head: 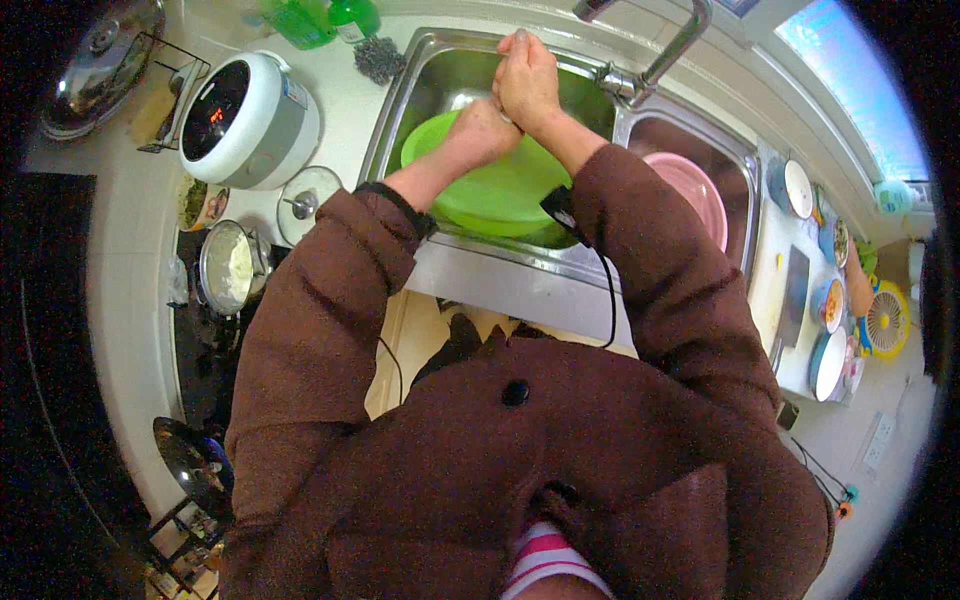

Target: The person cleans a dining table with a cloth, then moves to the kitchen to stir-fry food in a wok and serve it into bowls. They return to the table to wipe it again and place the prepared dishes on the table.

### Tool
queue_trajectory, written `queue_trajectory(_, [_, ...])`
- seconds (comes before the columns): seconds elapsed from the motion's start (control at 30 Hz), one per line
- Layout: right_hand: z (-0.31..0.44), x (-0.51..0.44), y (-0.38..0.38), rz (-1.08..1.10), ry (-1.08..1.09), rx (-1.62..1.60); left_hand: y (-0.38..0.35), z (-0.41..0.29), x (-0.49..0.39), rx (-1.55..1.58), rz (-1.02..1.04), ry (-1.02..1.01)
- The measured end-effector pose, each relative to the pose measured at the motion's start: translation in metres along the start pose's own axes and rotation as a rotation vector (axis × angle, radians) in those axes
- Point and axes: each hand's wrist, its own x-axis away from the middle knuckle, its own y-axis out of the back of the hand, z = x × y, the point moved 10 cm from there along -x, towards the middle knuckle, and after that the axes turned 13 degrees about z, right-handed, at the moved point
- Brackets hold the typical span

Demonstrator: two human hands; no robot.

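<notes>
My left hand [484, 131] and my right hand [529, 81] touch each other over a green plastic basin [495, 199]. The left is curled and slightly blurred against the right palm's heel; the right has its fingers close together. Whether anything lies between them is hidden. The basin sits in the left bowl of a stainless steel double sink [382, 131]. In the right bowl a pink basin [694, 187] is partly covered by my sleeve. A metal faucet [675, 49] rises behind the sink, to the right of my hands.
A white rice cooker [289, 135] with a lit display stands left, beside a glass lid [309, 204] and a metal pot [227, 266]. A steel wool scourer [379, 60] lies behind. Bowls [828, 364] and a dark-bladed cleaver [792, 296] lie right. A black cable [611, 292] hangs from my right sleeve.
</notes>
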Motion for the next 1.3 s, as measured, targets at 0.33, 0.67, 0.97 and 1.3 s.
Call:
queue_trajectory(0.33, [-0.034, -0.002, 0.026, -0.449, 0.008, 0.22, 0.017, 0.002, 0.013, -0.24, -0.044, 0.159])
queue_trajectory(0.67, [-0.095, 0.02, 0.014, -0.485, -0.449, -0.353, 0.015, -0.006, 0.025, -0.503, -0.08, 0.056])
queue_trajectory(0.97, [0.007, 0.065, -0.03, 0.687, -0.228, 0.178, 0.03, 0.019, 0.09, 0.179, -0.231, -0.003])
queue_trajectory(1.3, [0.04, 0.144, -0.065, 1.144, -0.247, 0.204, 0.029, 0.074, 0.234, 0.568, -0.584, 0.051])
